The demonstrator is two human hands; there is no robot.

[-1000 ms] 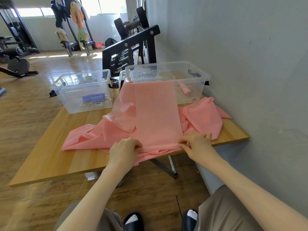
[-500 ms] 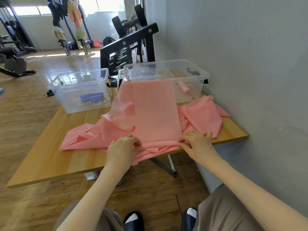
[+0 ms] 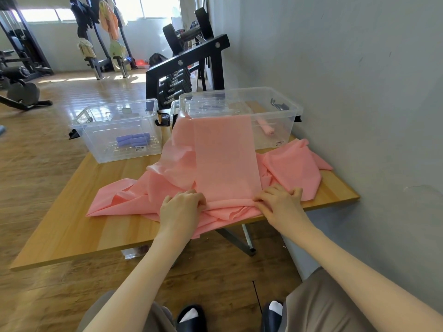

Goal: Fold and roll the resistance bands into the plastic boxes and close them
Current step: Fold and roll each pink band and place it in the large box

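At table edge, pink band [image 3: 225, 161] unmoved.

both arms out fwd; left hand [image 3: 181, 208] & right hand [image 3: 279, 203] side by side, palms down, fingers curled, knuckles up.

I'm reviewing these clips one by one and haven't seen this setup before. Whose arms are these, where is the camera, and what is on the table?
There is no machine: a person wears a camera on the head, looking down at their own arms. The left hand and right hand both pinch the near end of a pink resistance band, which runs up over the front of the right clear box. More pink band lies crumpled on the wooden table. The left clear box holds purple rolls; the right one holds a pink roll.
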